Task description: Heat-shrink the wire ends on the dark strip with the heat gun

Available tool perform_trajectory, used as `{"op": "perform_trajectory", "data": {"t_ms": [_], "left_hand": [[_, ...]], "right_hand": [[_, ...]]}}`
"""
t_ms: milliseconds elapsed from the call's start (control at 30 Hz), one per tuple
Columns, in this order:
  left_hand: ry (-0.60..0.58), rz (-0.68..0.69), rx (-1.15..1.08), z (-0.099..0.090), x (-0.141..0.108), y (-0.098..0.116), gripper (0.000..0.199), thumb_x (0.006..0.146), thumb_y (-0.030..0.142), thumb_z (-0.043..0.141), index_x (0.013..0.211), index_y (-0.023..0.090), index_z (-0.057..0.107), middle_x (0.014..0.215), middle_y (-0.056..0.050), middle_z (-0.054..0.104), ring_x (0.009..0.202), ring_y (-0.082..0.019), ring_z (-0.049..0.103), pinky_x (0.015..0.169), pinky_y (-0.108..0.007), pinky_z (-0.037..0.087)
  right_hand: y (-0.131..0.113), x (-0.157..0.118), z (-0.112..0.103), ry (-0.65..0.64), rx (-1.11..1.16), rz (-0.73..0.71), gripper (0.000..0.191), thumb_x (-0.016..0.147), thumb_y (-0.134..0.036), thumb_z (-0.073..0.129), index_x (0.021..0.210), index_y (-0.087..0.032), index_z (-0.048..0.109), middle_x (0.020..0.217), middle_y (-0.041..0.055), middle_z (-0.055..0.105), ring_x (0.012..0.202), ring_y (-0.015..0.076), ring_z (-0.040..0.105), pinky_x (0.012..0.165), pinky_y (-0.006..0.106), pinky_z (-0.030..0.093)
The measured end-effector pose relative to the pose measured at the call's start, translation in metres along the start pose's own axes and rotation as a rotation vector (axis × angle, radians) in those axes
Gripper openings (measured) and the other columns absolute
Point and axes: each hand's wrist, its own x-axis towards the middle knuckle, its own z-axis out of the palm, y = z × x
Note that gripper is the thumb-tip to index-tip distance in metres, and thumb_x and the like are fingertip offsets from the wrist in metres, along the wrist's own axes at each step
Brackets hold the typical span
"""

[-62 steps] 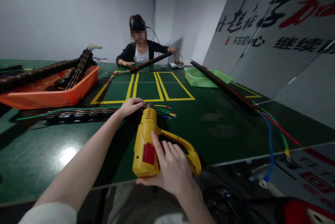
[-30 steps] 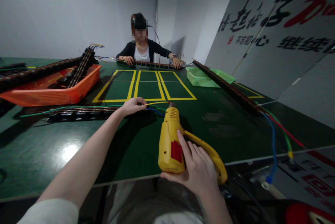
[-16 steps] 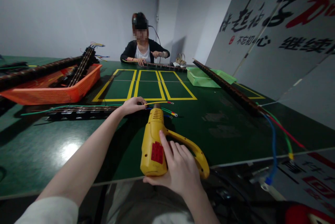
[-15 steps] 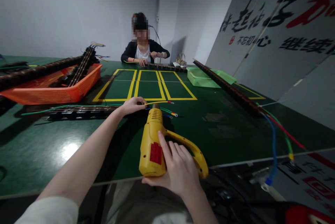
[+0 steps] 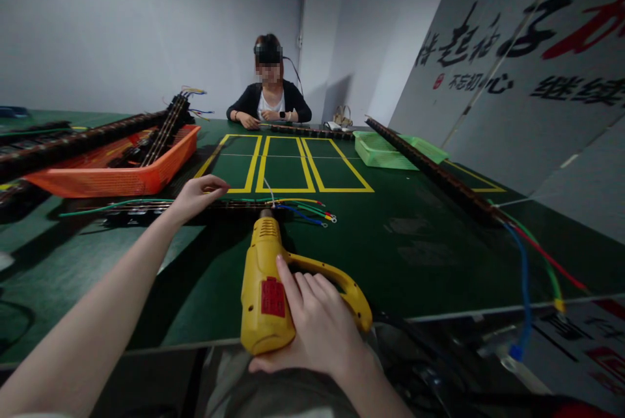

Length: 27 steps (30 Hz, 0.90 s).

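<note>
My right hand [image 5: 325,320] is wrapped round a yellow heat gun [image 5: 263,294] with a red label, index finger stretched along its body. The gun's nozzle points away from me at the end of a long black strip [image 5: 234,215] lying across the table. Yellow, green and blue wires with ring terminals [image 5: 312,209] fan out from that end, and a white cable tie [image 5: 270,195] sticks up beside the nozzle. Over the strip's middle, further left, is my left hand [image 5: 200,198]. Its fingers are curled together; what they hold, if anything, is hidden.
An orange basket [image 5: 146,178] heaped with black strips stands at left. At right, another long strip [image 5: 434,174] lies over a light green basket [image 5: 375,151], its wires hanging off the table edge. A co-worker [image 5: 268,99] sits opposite. Yellow tape rectangles mark the green table [image 5: 351,242].
My left hand has moved left, away from the wire end. The heat gun has shifted slightly left and towards me in view. The white cable tie now shows. The co-worker's hands have lowered.
</note>
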Motion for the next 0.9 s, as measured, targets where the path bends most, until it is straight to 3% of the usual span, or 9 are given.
{"op": "perform_trajectory", "data": {"t_ms": [100, 200, 333, 467, 600, 667, 800, 900], "left_hand": [[0.009, 0.087, 0.328, -0.027, -0.016, -0.023, 0.046, 0.068, 0.059, 0.060, 0.096, 0.023, 0.067, 0.103, -0.007, 0.066, 0.099, -0.026, 0.060, 0.094, -0.039, 0.045], [-0.117, 0.024, 0.490, -0.040, -0.022, -0.037, 0.070, 0.067, 0.068, 0.057, 0.119, 0.022, 0.058, 0.115, -0.009, 0.063, 0.105, -0.030, 0.058, 0.094, -0.041, 0.045], [-0.320, 0.006, 0.527, -0.035, -0.020, -0.037, 0.076, 0.069, 0.072, 0.052, 0.126, 0.021, 0.053, 0.120, -0.010, 0.061, 0.105, -0.030, 0.059, 0.092, -0.038, 0.046], [-0.356, 0.112, 0.630, -0.024, -0.015, -0.024, 0.068, 0.074, 0.067, 0.050, 0.123, 0.020, 0.055, 0.118, -0.012, 0.058, 0.099, -0.030, 0.061, 0.084, -0.038, 0.049], [-0.305, 0.215, 0.734, -0.015, -0.010, -0.005, 0.057, 0.082, 0.057, 0.045, 0.124, 0.019, 0.054, 0.112, -0.012, 0.059, 0.089, -0.027, 0.062, 0.076, -0.037, 0.048], [-0.237, 0.308, 0.793, -0.007, -0.006, 0.008, 0.052, 0.085, 0.053, 0.045, 0.124, 0.021, 0.053, 0.110, -0.012, 0.060, 0.089, -0.027, 0.061, 0.077, -0.037, 0.047], [-0.086, 0.531, 0.839, 0.018, 0.001, 0.045, 0.045, 0.088, 0.045, 0.046, 0.126, 0.023, 0.052, 0.113, -0.011, 0.060, 0.099, -0.027, 0.057, 0.084, -0.040, 0.043], [0.030, 0.674, 0.818, 0.037, 0.007, 0.078, 0.040, 0.090, 0.036, 0.045, 0.128, 0.024, 0.051, 0.117, -0.009, 0.060, 0.104, -0.026, 0.055, 0.090, -0.042, 0.040]], "right_hand": [[0.001, 0.003, -0.004, -0.029, 0.017, 0.001, 0.126, 0.054, -0.090, 0.045, 0.142, -0.002, 0.029, 0.097, 0.0131, 0.064, 0.085, 0.0267, 0.059, 0.084, 0.041, 0.045], [0.001, 0.005, -0.007, -0.053, 0.049, 0.026, 0.123, 0.056, -0.089, 0.044, 0.143, -0.003, 0.029, 0.100, 0.0140, 0.064, 0.088, 0.0278, 0.059, 0.086, 0.042, 0.044], [0.001, 0.003, -0.010, -0.012, 0.141, 0.074, 0.116, 0.057, -0.090, 0.042, 0.141, -0.010, 0.035, 0.101, 0.0123, 0.064, 0.089, 0.0277, 0.058, 0.085, 0.044, 0.045], [0.003, -0.002, -0.016, 0.088, 0.225, 0.116, 0.098, 0.068, -0.084, 0.040, 0.137, -0.015, 0.042, 0.106, 0.0103, 0.063, 0.095, 0.0266, 0.057, 0.085, 0.044, 0.046], [0.009, -0.007, -0.025, 0.202, 0.216, 0.053, 0.087, 0.074, -0.078, 0.041, 0.133, -0.015, 0.046, 0.115, 0.0099, 0.061, 0.110, 0.0260, 0.052, 0.095, 0.040, 0.043], [0.016, -0.010, -0.029, 0.295, 0.152, 0.042, 0.083, 0.078, -0.073, 0.042, 0.137, -0.015, 0.041, 0.120, 0.0103, 0.058, 0.118, 0.0256, 0.046, 0.099, 0.039, 0.040], [0.042, -0.011, -0.042, 0.530, -0.081, 0.144, 0.081, 0.082, -0.053, 0.056, 0.145, -0.013, 0.024, 0.126, 0.0129, 0.053, 0.125, 0.0244, 0.039, 0.102, 0.038, 0.037], [0.070, -0.005, -0.060, 0.595, -0.341, 0.254, 0.077, 0.081, -0.047, 0.060, 0.143, -0.013, 0.029, 0.132, 0.0148, 0.048, 0.129, 0.0273, 0.035, 0.106, 0.043, 0.032]]}}
